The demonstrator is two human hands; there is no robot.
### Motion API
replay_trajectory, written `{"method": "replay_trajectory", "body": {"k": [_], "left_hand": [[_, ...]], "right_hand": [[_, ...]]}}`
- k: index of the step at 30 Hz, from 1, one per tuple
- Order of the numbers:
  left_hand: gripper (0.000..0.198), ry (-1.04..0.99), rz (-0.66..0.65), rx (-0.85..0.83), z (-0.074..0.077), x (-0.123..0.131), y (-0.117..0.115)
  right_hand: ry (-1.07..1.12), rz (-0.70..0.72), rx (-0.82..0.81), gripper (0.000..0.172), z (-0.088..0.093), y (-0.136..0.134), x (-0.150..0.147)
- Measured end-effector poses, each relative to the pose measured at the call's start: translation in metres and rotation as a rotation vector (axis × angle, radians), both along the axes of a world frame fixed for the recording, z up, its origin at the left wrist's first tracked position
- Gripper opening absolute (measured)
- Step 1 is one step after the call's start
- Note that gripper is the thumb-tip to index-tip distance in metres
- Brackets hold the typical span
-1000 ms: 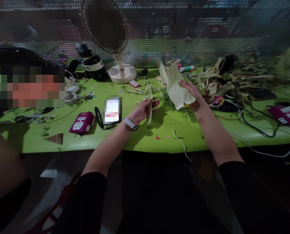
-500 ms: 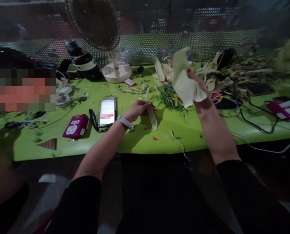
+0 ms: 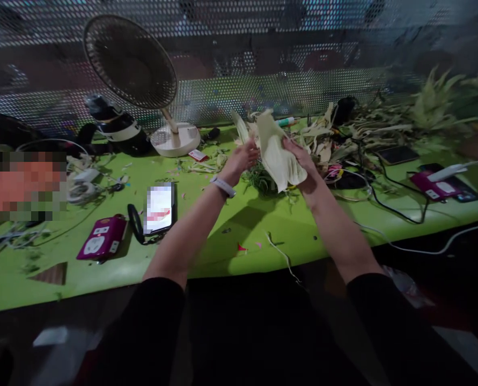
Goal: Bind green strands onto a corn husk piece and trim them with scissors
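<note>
A broad, pale corn husk point(image 3: 281, 161) stands raised over the table, its lower edge curling. Around its right edge are the fingers of my right hand point(image 3: 300, 155), closed on it and partly hidden behind. My left hand point(image 3: 242, 159), with a pale watch band at the wrist, reaches in from the left beside the husk. Its fingers look loosely apart, and I make out nothing in them. Under the two hands lies a heap of thin green shreds point(image 3: 263, 181). More dry husks point(image 3: 240, 127) lie just behind my left hand.
A fan point(image 3: 176, 140) and a dark bottle point(image 3: 122, 134) stand at the back left. On the left lie a lit phone point(image 3: 159, 208) and a purple power bank point(image 3: 103, 238). Loose husks point(image 3: 383, 128) and a black cable point(image 3: 397, 206) spread over the right. A person sits at far left.
My left hand has moved up and away from me, and the narrow husk strip it held no longer shows in it. My right hand has brought the broad husk closer to the left hand.
</note>
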State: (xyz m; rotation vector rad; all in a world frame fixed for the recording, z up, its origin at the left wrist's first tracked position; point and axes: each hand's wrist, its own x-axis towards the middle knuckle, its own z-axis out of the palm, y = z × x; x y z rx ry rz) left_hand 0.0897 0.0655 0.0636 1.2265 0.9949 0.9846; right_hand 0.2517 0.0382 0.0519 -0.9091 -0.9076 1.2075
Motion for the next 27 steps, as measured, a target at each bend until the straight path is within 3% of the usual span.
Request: {"method": "replay_trajectory", "body": {"k": [3,5,10,13,20,25,27], "left_hand": [[0.053,-0.111,-0.087,-0.093,-0.012,-0.018,-0.024],[0.049,-0.125,-0.058,-0.067,-0.020,-0.031,-0.041],[0.038,-0.097,0.210,0.051,-0.035,-0.064,-0.060],[0.035,-0.086,0.264,0.121,-0.039,-0.079,-0.061],[0.037,0.029,0.263,0.256,-0.043,-0.081,-0.069],[0.032,0.060,0.312,0.363,-0.050,-0.077,-0.070],[0.031,0.053,0.322,0.366,-0.052,-0.076,-0.069]], "right_hand": [[-0.095,-0.018,-0.011,0.037,-0.014,0.006,-0.011],[-0.163,-0.008,0.006,0.040,-0.022,0.003,-0.024],[-0.303,-0.036,0.043,0.039,-0.028,-0.018,-0.049],[-0.396,-0.009,0.018,0.038,-0.027,-0.027,-0.055],[-0.402,-0.011,-0.036,0.045,-0.030,-0.025,-0.051],[-0.286,0.283,-0.217,0.050,-0.031,-0.032,-0.057],[-0.251,0.280,-0.238,0.052,-0.032,-0.036,-0.060]]}}
